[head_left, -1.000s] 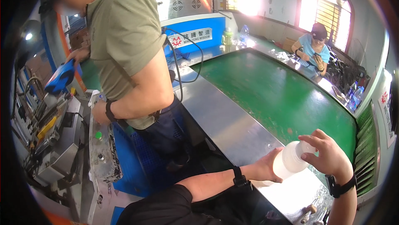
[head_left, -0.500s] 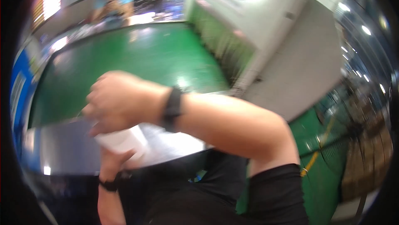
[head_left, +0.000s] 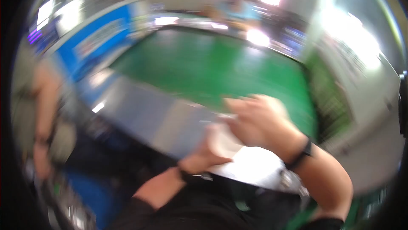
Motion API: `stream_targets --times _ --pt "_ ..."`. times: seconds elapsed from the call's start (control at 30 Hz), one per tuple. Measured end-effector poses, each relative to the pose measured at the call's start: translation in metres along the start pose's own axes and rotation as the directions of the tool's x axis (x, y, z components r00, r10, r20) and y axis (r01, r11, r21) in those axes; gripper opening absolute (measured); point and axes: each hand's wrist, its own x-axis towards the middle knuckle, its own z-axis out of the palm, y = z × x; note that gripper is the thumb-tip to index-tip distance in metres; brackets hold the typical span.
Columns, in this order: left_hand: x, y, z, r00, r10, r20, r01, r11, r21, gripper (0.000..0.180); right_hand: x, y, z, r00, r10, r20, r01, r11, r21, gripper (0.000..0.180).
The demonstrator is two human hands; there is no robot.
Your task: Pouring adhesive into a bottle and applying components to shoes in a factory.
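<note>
A pale white, box-like object sits in my left hand, with the thumb along its near side and the fingers behind it. Blur hides its exact kind. Over its upper end is my right hand, fingers curled inward and bent at the wrist. Whether something small is pinched in those fingers, I cannot make out. Both hands are above the near metal edge of the workbench, and each wrist wears a dark band.
A grey metal strip borders the green bench surface. A blue panel stands at the left. One person is close on the left; another person is across the bench. A pale wall rises on the right.
My view has swung left, so the bench and hands appear further right and the person at left has come into view. The white object remains in my left hand.
</note>
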Motion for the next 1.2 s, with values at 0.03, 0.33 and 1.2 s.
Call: stream_targets --times 0.03,0.33,1.2 --pt "0.002 0.001 0.008 0.986 0.076 -0.149 -0.076 0.997 0.01 0.109 -0.005 -0.005 -0.003 0.995 0.071 -0.065 -0.075 0.996 -0.056 0.037" --pt "0.023 0.038 0.017 0.997 -0.062 -0.034 0.057 0.988 -0.144 0.113 -0.023 0.018 -0.03 0.973 -0.23 -0.024 0.221 0.955 -0.198 0.039" --pt "0.019 0.027 0.023 0.996 -0.089 -0.01 0.086 0.978 -0.192 0.118 -0.028 0.022 -0.021 0.954 -0.248 -0.165 0.211 0.953 -0.216 0.042"
